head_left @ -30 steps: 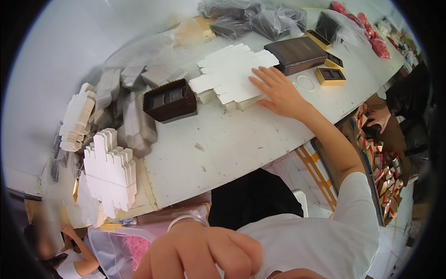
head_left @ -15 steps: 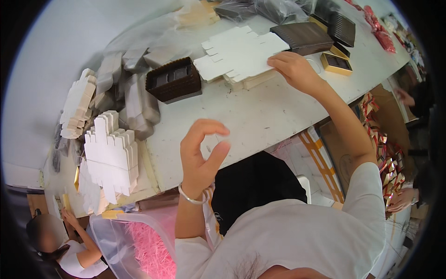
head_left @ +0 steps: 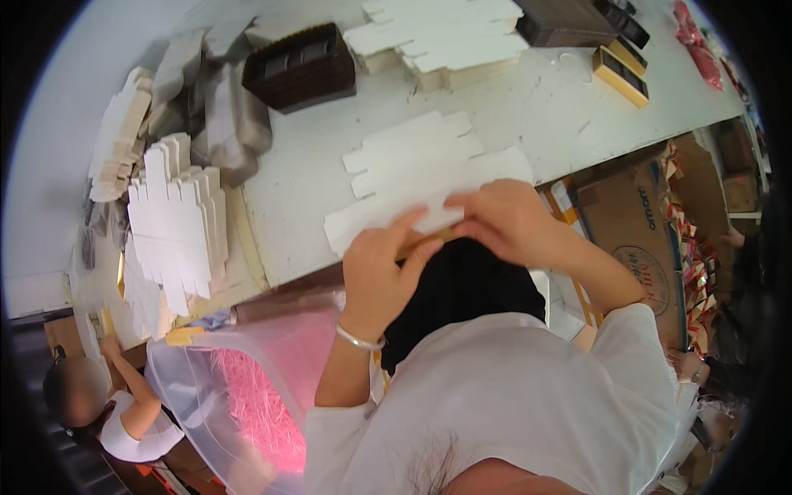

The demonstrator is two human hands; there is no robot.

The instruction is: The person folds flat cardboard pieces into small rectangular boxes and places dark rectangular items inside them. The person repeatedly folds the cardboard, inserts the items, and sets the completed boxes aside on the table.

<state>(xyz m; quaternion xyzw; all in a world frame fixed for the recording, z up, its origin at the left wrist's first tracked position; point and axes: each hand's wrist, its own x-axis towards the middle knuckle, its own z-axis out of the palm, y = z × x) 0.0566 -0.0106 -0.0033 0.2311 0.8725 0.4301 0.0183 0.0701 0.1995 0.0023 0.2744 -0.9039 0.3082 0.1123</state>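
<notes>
White card blank [head_left: 408, 161]: lies on the near part of the tabletop [head_left: 301, 206], in front of me, notched flaps reaching left, right and far. It probably sits this close so both my hands can reach its near edge.
Left hand [head_left: 373, 268]: at the left of that edge; my fingers appear to pinch it, though blur softens the contact.
Right hand [head_left: 516, 221]: just to the right, fingers also seeming to pinch the edge, probably so the two grips share control and stop it skewing.
Stack of blanks [head_left: 437, 33]: beyond the blank, piled flat, leaving working space nearer me.
Dark trays [head_left: 301, 70]: nested, left of that stack, presumably to save room.
White bundle [head_left: 175, 219]: more cards, far left, grouped tightly together.
Gold boxes [head_left: 623, 76]: far right, dark inserts inside, well apart from my hands.
</notes>
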